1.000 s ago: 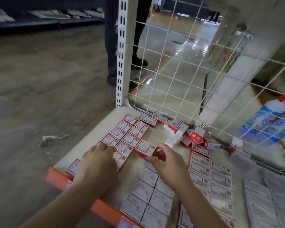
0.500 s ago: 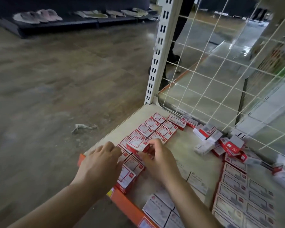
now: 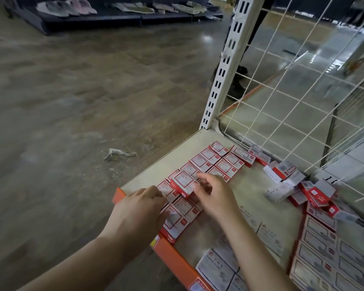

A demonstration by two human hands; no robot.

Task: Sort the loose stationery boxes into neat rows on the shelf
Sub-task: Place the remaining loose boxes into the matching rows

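At frame centre, the right hand [image 3: 215, 198] pinched a red-and-white stationery box [image 3: 182, 184] above the rows; the left hand [image 3: 139, 208] rested flat-fingered on neighbouring boxes [image 3: 174, 217].

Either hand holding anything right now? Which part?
Right hand pinches a red-and-white box by its near right edge. Left hand grips nothing; its fingers rest on the row.

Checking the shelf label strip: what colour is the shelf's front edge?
Orange front edge, clearest in the head view.
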